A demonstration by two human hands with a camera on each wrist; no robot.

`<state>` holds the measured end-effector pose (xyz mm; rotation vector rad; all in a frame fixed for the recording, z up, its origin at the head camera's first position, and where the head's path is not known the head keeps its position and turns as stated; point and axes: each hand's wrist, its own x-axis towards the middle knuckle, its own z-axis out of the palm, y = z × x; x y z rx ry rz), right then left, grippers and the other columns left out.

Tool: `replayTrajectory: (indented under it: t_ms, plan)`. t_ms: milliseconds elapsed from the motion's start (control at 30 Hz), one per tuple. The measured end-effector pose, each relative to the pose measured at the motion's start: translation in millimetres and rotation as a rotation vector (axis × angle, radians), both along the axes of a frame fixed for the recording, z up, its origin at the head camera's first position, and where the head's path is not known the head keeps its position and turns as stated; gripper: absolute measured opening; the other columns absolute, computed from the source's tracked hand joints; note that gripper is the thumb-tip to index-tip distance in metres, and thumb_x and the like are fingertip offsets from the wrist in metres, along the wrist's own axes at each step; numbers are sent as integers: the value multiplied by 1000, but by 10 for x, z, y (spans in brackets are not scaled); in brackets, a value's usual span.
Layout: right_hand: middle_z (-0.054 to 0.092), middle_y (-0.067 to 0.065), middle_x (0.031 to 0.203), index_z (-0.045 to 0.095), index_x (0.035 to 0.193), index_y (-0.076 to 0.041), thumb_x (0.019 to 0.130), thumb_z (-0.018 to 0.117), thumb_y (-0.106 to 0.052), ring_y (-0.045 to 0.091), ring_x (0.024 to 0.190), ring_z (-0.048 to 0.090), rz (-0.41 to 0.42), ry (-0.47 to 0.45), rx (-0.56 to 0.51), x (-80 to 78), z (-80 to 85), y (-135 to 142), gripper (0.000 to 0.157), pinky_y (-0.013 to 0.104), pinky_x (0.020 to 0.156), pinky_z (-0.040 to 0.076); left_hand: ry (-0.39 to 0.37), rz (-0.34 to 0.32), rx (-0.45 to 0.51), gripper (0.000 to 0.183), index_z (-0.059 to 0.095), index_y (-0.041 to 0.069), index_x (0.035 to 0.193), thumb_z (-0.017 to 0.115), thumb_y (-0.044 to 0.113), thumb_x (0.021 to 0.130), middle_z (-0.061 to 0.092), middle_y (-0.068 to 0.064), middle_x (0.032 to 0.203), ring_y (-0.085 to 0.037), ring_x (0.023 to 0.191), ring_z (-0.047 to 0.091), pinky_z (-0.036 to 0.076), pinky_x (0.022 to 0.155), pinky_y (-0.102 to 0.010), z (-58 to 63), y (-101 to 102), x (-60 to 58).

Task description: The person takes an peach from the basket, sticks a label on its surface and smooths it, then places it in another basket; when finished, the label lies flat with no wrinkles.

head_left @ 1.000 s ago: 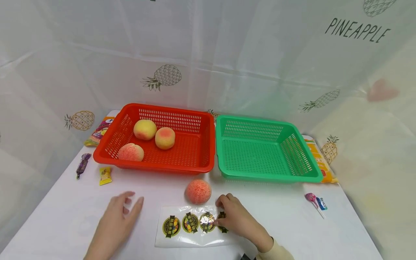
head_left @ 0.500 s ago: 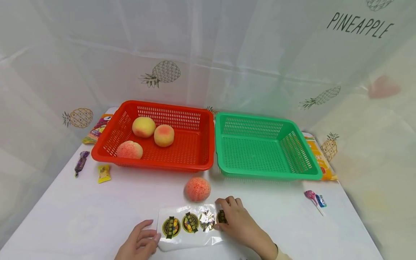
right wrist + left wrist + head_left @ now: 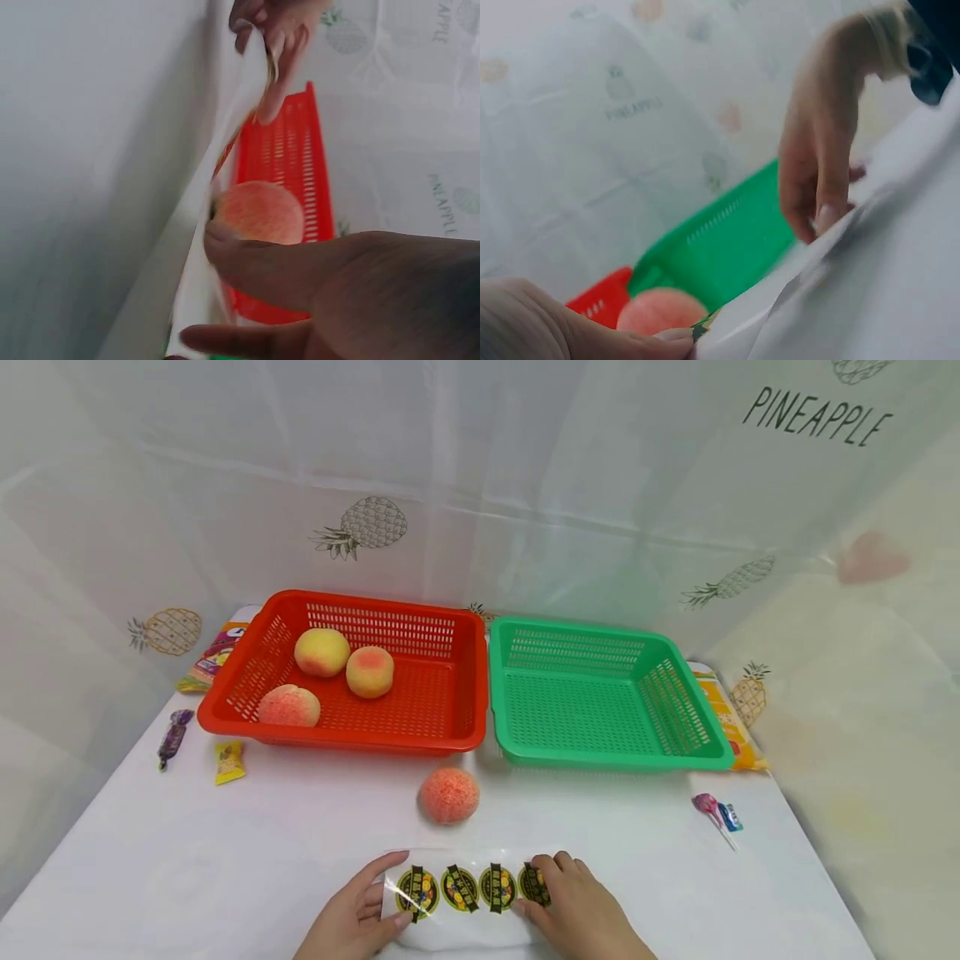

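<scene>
Both hands hold a white sheet of round black-and-gold stickers [image 3: 459, 930] at the near side of the table. My left hand [image 3: 356, 912] pinches its left end, with the thumb on top of the leftmost sticker's edge. At the right end my right hand [image 3: 579, 906] grips the sheet, thumb and fingers beside the rightmost sticker. In the right wrist view the sheet [image 3: 161, 277] bends between the two hands, and its far end meets the left hand [image 3: 281, 37]. A pink-red peach [image 3: 449, 795] rests on the table just beyond the sheet.
A red basket [image 3: 345, 742] with three peaches stands at the back left, beside a green basket [image 3: 615, 763]. A purple candy [image 3: 175, 739] and a yellow candy [image 3: 229, 762] lie left. At right are a lollipop [image 3: 707, 804], a small blue packet [image 3: 731, 817] and an orange bag [image 3: 735, 727].
My left hand has come in from the left and taken hold of the sheet's left end. The sheet has shifted slightly right and nearer, with the right hand still on it.
</scene>
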<state>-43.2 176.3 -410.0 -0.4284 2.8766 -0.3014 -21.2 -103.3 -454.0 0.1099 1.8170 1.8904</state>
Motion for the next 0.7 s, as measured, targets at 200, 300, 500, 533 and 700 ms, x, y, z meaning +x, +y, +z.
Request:
replayTrajectory:
  t_ms: [200,300,500,533,700]
  plan:
    - [51,-12,88,57,101,-20,83,56,-43,2,76,49,101,165,-217,94,227,-150,29,22,61,44,55,-71,58,74,15,14,141,61,20,84,59,-18,111,-18,94,61,48,76,-24,149,114,-58]
    - [51,-13,95,57,101,-21,83,60,-36,0,84,49,256,312,-295,111,279,-269,24,17,70,44,37,-47,38,79,13,17,141,64,23,81,63,-15,104,-19,90,62,48,72,-25,225,171,-87]
    - [51,-16,98,58,102,-21,81,63,-35,-1,88,48,402,417,-337,77,216,-446,25,13,74,41,33,-5,2,84,10,17,142,66,24,79,66,-11,89,-9,58,54,44,52,-21,277,232,-100]
    - [52,-16,98,57,102,-21,81,62,-35,-1,88,48,405,402,-338,72,198,-464,25,13,74,41,36,-4,-5,84,10,17,142,66,24,79,66,-9,86,-7,54,49,42,50,-20,271,234,-96]
    - [54,-18,97,57,102,-23,84,57,-37,-2,87,48,412,327,-335,64,136,-541,23,14,74,42,36,-2,-36,83,13,20,142,66,27,78,63,-5,73,-5,48,43,40,46,-19,252,225,-74]
